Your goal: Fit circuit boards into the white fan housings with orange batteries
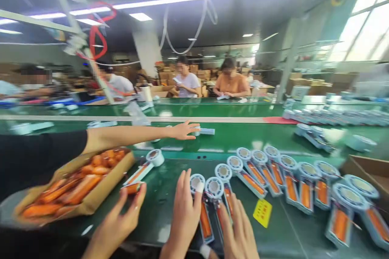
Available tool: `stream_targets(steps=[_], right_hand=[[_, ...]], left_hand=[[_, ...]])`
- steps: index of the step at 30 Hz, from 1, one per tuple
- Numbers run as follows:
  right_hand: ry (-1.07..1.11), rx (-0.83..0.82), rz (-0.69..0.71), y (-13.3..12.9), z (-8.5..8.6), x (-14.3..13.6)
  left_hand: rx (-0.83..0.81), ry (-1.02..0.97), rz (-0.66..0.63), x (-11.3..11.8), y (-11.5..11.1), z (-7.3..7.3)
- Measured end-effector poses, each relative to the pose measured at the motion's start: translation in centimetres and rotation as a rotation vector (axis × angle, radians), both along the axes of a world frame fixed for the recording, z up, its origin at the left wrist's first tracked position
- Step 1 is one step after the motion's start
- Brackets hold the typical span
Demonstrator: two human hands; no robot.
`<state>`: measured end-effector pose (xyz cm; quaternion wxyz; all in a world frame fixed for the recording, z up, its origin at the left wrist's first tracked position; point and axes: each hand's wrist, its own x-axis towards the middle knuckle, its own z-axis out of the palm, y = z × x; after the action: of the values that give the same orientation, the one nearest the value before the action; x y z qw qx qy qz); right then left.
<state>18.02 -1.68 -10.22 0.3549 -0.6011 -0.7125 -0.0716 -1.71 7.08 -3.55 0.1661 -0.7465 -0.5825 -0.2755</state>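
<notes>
My left hand (184, 218) is open, fingers stretched forward and a white cover on the thumb tip. It lies beside a light-blue round-headed unit (205, 220) with an orange insert; whether it touches the unit is unclear. My right hand (241, 230) has its fingers spread over the lower part of a neighbouring unit (214, 188), partly hiding it. A white-covered thumb tip shows low between my hands. Several similar units (269, 176) stand in slanting rows to the right, heads away from me. A yellow label (262, 213) lies near my right hand.
At left, another person's hand (117, 220) pinches an orange piece by a unit (154, 157); a black-sleeved arm (130, 130) reaches over the green belt (243, 129). A carton (88, 194) holds orange pieces. Another carton (367, 170) stands right. People work across the belt.
</notes>
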Motion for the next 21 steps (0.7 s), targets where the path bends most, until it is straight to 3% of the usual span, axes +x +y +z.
stream_targets(steps=[2, 4, 7, 10, 13, 16, 19, 21], right_hand=[[-0.021, -0.040, -0.015, -0.3, 0.0, -0.9], [-0.032, -0.048, -0.048, 0.0, 0.2, -1.8], [-0.047, -0.070, -0.060, 1.1, 1.2, -2.2], [-0.071, -0.128, -0.023, 2.2, 3.1, -0.9], [-0.083, -0.171, 0.058, 2.4, 6.3, 2.0], [-0.063, -0.245, 0.177, 3.3, 11.0, 5.4], [-0.094, -0.267, 0.060, 6.9, 15.2, 8.1], [-0.170, -0.306, -0.050, 10.6, 16.5, 9.2]], left_hand=[[-0.051, -0.098, -0.082, 4.3, 1.0, -0.9], [-0.151, -0.256, -0.162, 6.9, 2.1, -0.9], [-0.249, -0.411, -0.212, 7.9, 3.8, 0.3], [-0.175, -0.343, -0.195, 7.8, 4.2, 1.3], [-0.098, -0.276, -0.199, 8.2, 3.3, 0.9], [-0.108, -0.216, -0.197, 8.9, 2.2, -0.2], [-0.165, -0.097, -0.163, 9.8, 2.0, -0.4], [-0.214, -0.025, -0.118, 10.3, 2.2, 0.1]])
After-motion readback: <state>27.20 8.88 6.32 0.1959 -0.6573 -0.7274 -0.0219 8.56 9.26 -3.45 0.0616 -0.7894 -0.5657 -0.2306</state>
